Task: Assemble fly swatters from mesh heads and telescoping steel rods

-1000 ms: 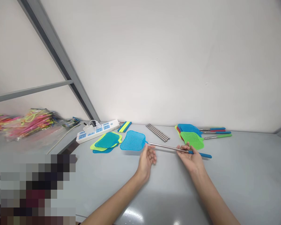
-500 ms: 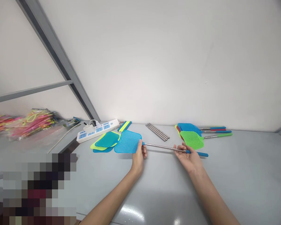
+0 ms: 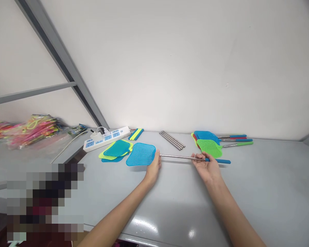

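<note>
A blue fly swatter (image 3: 141,154) with a metal shaft and blue grip is held level above the table between both hands. My left hand (image 3: 153,167) is closed around the joint where the mesh head meets the shaft. My right hand (image 3: 207,167) lies palm up, its fingers wrapped around the shaft just beside the blue grip. Left of the held head lies a stack of loose swatter heads (image 3: 115,150), teal, yellow and blue. Behind my right hand rest several whole swatters, a green swatter (image 3: 209,147) in front. Several bare metal rods (image 3: 172,140) lie between the groups.
Blue and yellow grip sleeves (image 3: 136,134) lie beside a white power strip (image 3: 106,139) with plugs in it. Bagged pink and yellow items (image 3: 39,130) are piled at far left, near a slanted grey metal post (image 3: 67,65). A white wall closes the back of the grey table (image 3: 175,195).
My left hand has turned slightly and now covers more of the joint between head and shaft. Both hands keep hold of the swatter. The camera view has shifted a little.
</note>
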`<state>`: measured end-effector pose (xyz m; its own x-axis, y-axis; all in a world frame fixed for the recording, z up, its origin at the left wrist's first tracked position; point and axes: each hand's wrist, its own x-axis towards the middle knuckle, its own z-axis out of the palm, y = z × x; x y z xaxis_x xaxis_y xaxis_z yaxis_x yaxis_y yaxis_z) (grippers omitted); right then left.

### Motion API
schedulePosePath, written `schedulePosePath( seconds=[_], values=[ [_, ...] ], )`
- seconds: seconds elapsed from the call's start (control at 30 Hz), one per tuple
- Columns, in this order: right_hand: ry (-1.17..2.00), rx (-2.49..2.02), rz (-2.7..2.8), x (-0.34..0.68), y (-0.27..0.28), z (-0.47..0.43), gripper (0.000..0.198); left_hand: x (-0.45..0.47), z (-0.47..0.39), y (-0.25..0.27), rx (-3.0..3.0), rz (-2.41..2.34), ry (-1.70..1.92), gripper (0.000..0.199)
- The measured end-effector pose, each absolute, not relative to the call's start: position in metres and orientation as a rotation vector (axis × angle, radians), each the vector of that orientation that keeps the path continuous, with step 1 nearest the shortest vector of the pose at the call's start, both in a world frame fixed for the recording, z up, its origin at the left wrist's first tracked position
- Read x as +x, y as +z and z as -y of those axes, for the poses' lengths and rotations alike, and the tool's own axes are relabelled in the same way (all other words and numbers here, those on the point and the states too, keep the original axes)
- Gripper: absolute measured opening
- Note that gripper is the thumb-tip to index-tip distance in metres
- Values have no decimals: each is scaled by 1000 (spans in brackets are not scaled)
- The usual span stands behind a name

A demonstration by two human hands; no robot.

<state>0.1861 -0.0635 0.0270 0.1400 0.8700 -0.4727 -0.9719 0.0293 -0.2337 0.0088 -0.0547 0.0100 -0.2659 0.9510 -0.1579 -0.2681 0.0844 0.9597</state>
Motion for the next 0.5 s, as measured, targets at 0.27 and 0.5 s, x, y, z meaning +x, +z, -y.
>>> schedulePosePath(
  seconds=[0.27,0.5],
  values=[
    [1322,-519,-185,179,21,71,26,10,58,10,910,-1118,1315,45],
    [1178,-440,-119,174,29,78,30,8,64,14,950,-1026,1139,43]
  ],
)
